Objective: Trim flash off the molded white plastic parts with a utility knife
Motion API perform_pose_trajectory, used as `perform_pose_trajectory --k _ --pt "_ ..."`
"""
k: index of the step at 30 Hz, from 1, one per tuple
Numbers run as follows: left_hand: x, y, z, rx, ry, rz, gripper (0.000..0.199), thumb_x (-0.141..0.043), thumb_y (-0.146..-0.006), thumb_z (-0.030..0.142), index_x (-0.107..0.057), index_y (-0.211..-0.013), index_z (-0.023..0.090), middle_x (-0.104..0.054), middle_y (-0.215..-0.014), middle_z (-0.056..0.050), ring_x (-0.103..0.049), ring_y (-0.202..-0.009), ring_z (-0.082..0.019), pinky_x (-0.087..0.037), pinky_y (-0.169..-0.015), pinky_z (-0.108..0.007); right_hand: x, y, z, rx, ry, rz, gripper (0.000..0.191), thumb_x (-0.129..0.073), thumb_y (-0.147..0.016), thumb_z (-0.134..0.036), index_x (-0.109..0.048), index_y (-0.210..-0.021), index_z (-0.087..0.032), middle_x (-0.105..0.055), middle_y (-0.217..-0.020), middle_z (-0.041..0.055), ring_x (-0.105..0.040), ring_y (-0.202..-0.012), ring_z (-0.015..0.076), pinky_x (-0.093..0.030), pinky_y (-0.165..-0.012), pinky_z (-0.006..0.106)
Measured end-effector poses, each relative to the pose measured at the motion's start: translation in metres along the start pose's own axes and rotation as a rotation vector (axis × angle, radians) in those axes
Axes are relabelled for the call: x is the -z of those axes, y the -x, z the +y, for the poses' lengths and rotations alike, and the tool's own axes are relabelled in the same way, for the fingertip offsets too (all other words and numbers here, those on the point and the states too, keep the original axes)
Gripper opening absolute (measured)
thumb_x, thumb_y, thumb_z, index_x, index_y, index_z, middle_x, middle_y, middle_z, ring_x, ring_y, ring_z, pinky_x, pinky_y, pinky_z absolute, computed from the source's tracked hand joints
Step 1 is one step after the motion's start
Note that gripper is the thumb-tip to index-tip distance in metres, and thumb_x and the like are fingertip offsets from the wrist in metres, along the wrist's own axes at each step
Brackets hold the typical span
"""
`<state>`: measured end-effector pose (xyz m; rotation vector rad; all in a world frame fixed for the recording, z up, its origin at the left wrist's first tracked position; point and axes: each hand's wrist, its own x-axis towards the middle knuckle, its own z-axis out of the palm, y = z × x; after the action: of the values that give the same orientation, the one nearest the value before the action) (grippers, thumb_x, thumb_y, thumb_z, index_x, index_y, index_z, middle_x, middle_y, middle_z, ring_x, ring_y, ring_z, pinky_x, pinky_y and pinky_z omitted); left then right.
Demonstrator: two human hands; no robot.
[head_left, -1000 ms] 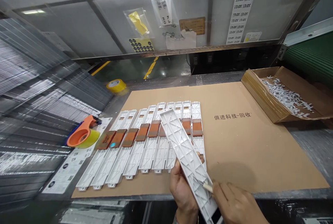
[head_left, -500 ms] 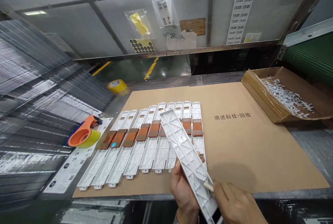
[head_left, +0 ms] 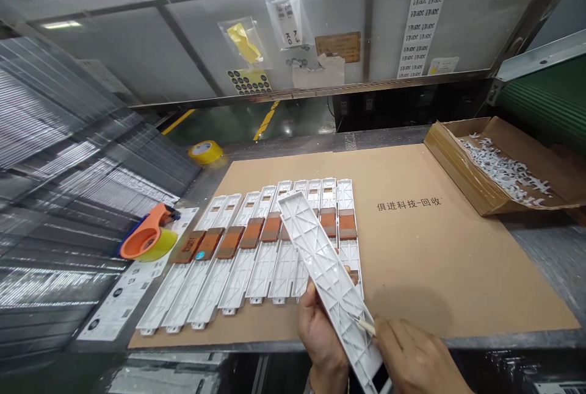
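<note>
A long white ribbed plastic panel (head_left: 323,263) slants across the lower middle, held up above the board. My left hand (head_left: 320,333) is closed around its left edge, with fingertips showing past the right edge. My right hand (head_left: 412,354) is closed on a small pale-handled tool (head_left: 366,325), whose thin metal tip lies against the panel's ribs. Behind, several similar white panels (head_left: 206,290) lie side by side, each crossed by a reddish-brown block (head_left: 230,241). The held panel hides part of that row.
A brown cardboard sheet (head_left: 403,247) covers the table. At right stands a cardboard box (head_left: 462,180) of small white plastic pieces (head_left: 508,171). An orange tape dispenser (head_left: 149,235) sits at left, and a yellow tape roll (head_left: 205,151) farther back. A label sheet (head_left: 110,308) lies along the left edge.
The tool's tip has shifted slightly up and left on the panel, and its thin metal end shows more clearly. The left hand and panel have moved only slightly.
</note>
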<state>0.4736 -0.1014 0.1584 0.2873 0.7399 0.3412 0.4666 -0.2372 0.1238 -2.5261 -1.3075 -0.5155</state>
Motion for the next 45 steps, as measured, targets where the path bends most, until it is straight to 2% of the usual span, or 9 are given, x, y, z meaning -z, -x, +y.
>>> perform_pose_trajectory --k 3,7,10,13,21,24,29,34,45 --pt "0.0 0.0 0.0 0.05 -0.002 0.106 0.028 -0.047 -0.069 0.032 -0.07 -0.066 0.017 -0.069 -0.063 -0.01 -0.066 -0.06 -0.022 -0.056 -0.064 -0.035 -0.001 -0.001 -0.002 -0.037 0.037 0.054 0.032 -0.021 -0.092 -0.005 -0.05 -0.094 -0.015 -0.055 -0.06 -0.0009 -0.053 -0.048 0.0143 -0.035 -0.048 0.027" --pt "-0.001 -0.001 0.001 0.025 -0.061 0.108 0.027 -0.047 -0.068 0.032 -0.07 -0.068 0.017 -0.068 -0.061 -0.009 -0.065 -0.059 -0.021 -0.055 -0.063 -0.032 0.0 -0.002 0.0 -0.014 0.069 0.072 0.032 -0.021 -0.092 -0.004 -0.051 -0.094 -0.015 -0.055 -0.06 -0.0009 -0.053 -0.047 0.015 -0.034 -0.045 0.028" --pt "-0.002 -0.002 0.002 0.006 -0.066 0.083 0.029 -0.047 -0.069 0.032 -0.071 -0.067 0.016 -0.067 -0.062 -0.01 -0.064 -0.058 -0.019 -0.054 -0.059 -0.029 0.007 -0.001 0.006 0.047 -0.028 -0.076 0.027 -0.025 -0.094 -0.009 -0.05 -0.098 -0.016 -0.058 -0.066 -0.0013 -0.056 -0.052 0.0139 -0.037 -0.047 0.027" --pt "-0.003 -0.002 0.003 0.037 -0.032 0.059 0.029 -0.046 -0.07 0.029 -0.071 -0.067 0.014 -0.067 -0.062 -0.012 -0.063 -0.057 -0.019 -0.053 -0.059 -0.029 0.014 -0.001 0.011 0.026 -0.112 -0.121 0.022 -0.027 -0.097 -0.015 -0.048 -0.093 -0.019 -0.058 -0.068 -0.0023 -0.057 -0.054 0.013 -0.037 -0.047 0.026" --pt "0.005 -0.004 0.003 0.157 0.019 -0.054 0.033 -0.046 -0.073 0.031 -0.071 -0.074 0.011 -0.066 -0.067 -0.013 -0.06 -0.054 -0.019 -0.05 -0.05 -0.027 0.026 -0.011 0.016 -0.078 -0.189 0.0 0.026 -0.024 -0.1 -0.022 -0.041 -0.081 -0.023 -0.053 -0.059 -0.0052 -0.053 -0.046 0.0117 -0.034 -0.043 0.025" --pt "0.01 -0.007 0.004 0.214 0.003 -0.101 0.034 -0.049 -0.074 0.032 -0.072 -0.09 0.011 -0.068 -0.075 -0.015 -0.061 -0.057 -0.02 -0.049 -0.05 -0.027 0.027 -0.01 0.018 -0.098 -0.266 -0.031 0.023 -0.028 -0.098 -0.018 -0.042 -0.08 -0.023 -0.053 -0.061 -0.0048 -0.053 -0.048 0.0114 -0.035 -0.045 0.024" --pt "0.011 -0.009 0.005 0.256 -0.042 -0.094 0.036 -0.05 -0.077 0.031 -0.069 -0.099 0.01 -0.067 -0.074 -0.014 -0.059 -0.057 -0.02 -0.046 -0.048 -0.027 0.026 -0.004 0.02 -0.115 -0.359 -0.109 0.018 -0.035 -0.094 -0.014 -0.045 -0.082 -0.022 -0.055 -0.066 -0.0033 -0.054 -0.053 0.0112 -0.037 -0.047 0.022" --pt "0.009 -0.01 0.007 0.317 -0.084 -0.125 0.037 -0.047 -0.08 0.029 -0.067 -0.1 0.006 -0.065 -0.074 -0.014 -0.057 -0.057 -0.017 -0.047 -0.056 -0.026 0.035 -0.01 0.025 -0.132 -0.388 -0.11 0.017 -0.037 -0.095 -0.015 -0.044 -0.082 -0.022 -0.053 -0.066 -0.0027 -0.053 -0.055 0.0119 -0.036 -0.049 0.023" --pt "0.009 -0.012 0.008 0.415 -0.092 -0.19 0.034 -0.052 -0.076 0.028 -0.069 -0.096 0.006 -0.065 -0.069 -0.012 -0.053 -0.051 -0.015 -0.041 -0.05 -0.022 0.037 -0.013 0.034 -0.105 -0.317 -0.058 0.016 -0.038 -0.096 -0.018 -0.051 -0.089 -0.02 -0.052 -0.066 -0.0019 -0.048 -0.056 0.0129 -0.032 -0.051 0.025"
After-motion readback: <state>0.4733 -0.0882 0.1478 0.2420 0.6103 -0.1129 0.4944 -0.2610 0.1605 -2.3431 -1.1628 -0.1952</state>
